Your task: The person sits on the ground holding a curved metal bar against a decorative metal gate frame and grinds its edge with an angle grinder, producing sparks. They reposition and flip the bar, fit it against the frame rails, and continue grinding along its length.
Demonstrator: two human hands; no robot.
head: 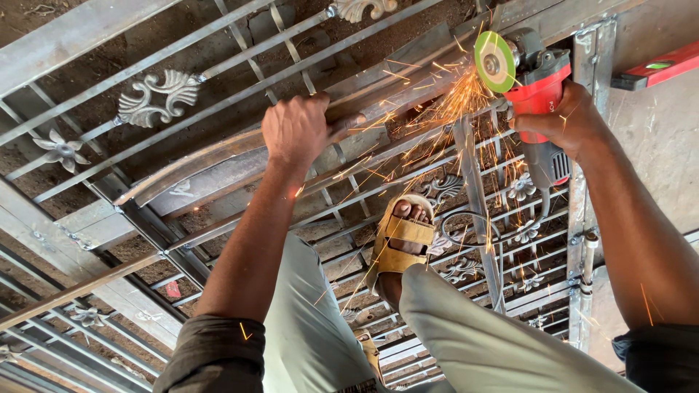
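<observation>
My left hand [295, 129] clamps the curved flat bar [218, 156] mid-frame; my right hand [564, 120] grips the red angle grinder [535, 87], upper right — sparks [437, 116] spray toward my sandalled foot [400, 233]. Burns likely; a snagged disc [494, 62] could kick.

Grinder [537, 94]: red body, grey rear, green disc at front end, held in right hand [564, 120], disc edge on the strip, sparks spraying down and left. Cord trails from its rear. Strip [240, 149]: long curved flat metal bar, rusty grey, lies across the gate bars, runs from lower left up to the disc. Left hand [297, 129] clamps down on its middle, fingers wrapped over it.
</observation>
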